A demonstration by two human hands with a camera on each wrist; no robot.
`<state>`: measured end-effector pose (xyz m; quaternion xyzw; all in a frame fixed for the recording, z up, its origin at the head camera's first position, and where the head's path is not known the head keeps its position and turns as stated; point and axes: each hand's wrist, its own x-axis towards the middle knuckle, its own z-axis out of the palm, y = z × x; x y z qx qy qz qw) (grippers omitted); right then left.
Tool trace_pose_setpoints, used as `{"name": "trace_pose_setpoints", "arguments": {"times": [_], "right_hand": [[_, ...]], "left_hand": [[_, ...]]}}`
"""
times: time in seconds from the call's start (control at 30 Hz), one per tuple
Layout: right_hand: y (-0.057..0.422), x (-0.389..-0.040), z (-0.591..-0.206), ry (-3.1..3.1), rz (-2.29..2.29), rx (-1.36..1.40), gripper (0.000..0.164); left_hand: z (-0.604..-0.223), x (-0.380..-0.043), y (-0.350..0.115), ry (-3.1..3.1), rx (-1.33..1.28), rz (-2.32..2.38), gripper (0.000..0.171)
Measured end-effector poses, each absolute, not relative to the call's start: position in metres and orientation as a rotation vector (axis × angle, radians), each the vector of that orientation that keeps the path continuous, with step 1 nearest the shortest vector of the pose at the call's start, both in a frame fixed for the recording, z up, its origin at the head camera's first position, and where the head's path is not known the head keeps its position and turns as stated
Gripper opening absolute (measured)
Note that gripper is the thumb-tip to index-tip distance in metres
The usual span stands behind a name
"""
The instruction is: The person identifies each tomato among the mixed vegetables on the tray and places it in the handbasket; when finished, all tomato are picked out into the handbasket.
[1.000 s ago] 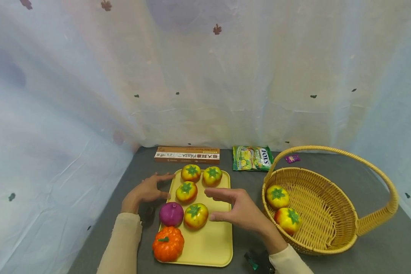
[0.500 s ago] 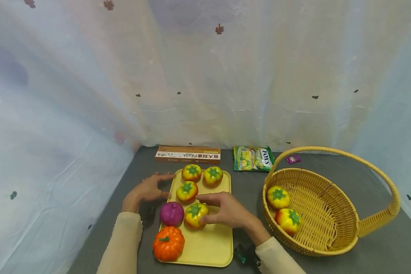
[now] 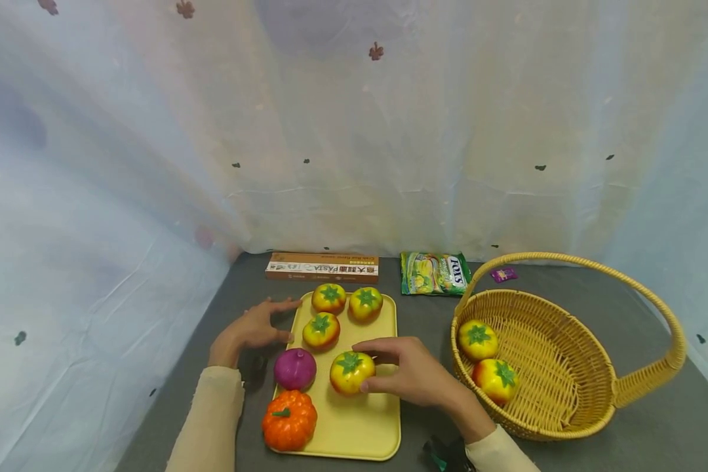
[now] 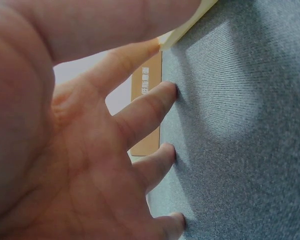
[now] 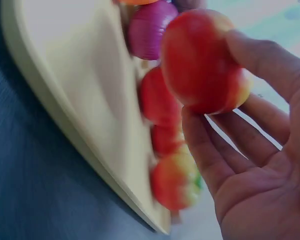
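Note:
My right hand pinches a yellow-red toy persimmon with a green leafy top between thumb and fingers. In the right wrist view, the held persimmon is raised off the yellow tray, its red underside showing. Three other persimmons sit at the tray's far end. A purple toy onion and an orange toy pumpkin lie along its left side. My left hand is at the tray's left edge, fingers spread and holding nothing; in the left wrist view, fingertips rest on the grey cloth.
To the right stands a wicker basket with a tall arched handle and two persimmons inside. A pasta box, a green snack bag and a small purple packet lie along the back, before a hanging curtain.
My right hand reached left over the tray and took hold of the persimmon beside the onion. It has lifted it and shifted it to the right. My left hand has stayed in place.

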<state>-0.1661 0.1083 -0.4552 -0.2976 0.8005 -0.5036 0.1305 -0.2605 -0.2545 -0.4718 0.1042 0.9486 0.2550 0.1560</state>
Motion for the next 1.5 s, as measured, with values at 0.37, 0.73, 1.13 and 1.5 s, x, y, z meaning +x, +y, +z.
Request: {"name": "trace_pose_setpoints", "arguments": {"times": [0.37,0.73,1.13,1.5], "right_hand": [[0.203,-0.11,-0.422,2.466,-1.672,-0.787,0.051],[0.311,-0.071,-0.412,2.941,-1.24,-0.29,0.054],[0.346,-0.073,-0.419,2.925,-0.947,-0.141,0.055],[0.333,-0.089,-0.43,2.784,-0.948,-0.326,0.047]], "left_hand": [[-0.471,-0.261,-0.254,2.713,0.282,0.737,0.079],[-0.469,-0.259,-0.253,2.719,0.282,0.737,0.08],[-0.471,-0.259,-0.255,2.72,0.317,0.753,0.08],[-0.471,-0.259,-0.254,2.714,0.311,0.755,0.079]]}}
